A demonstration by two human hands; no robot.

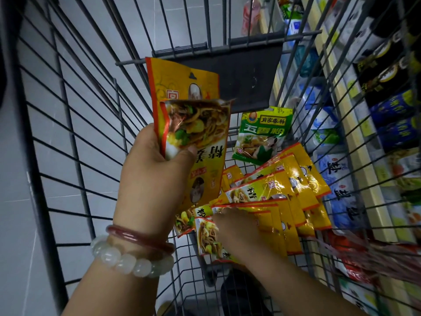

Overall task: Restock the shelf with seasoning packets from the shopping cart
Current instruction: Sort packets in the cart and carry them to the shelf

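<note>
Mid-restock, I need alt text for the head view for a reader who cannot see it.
The left hand holds yellow seasoning packets above a wire shopping cart, while the right hand reaches into the packet pile on its floor. A green packet lies behind; stocked shelves stand right.

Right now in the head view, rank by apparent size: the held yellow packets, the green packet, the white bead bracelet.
1. Held yellow packets, largest, though nearer the camera.
2. White bead bracelet and green packet: look alike; the bracelet is much nearer, so unranked.
</note>
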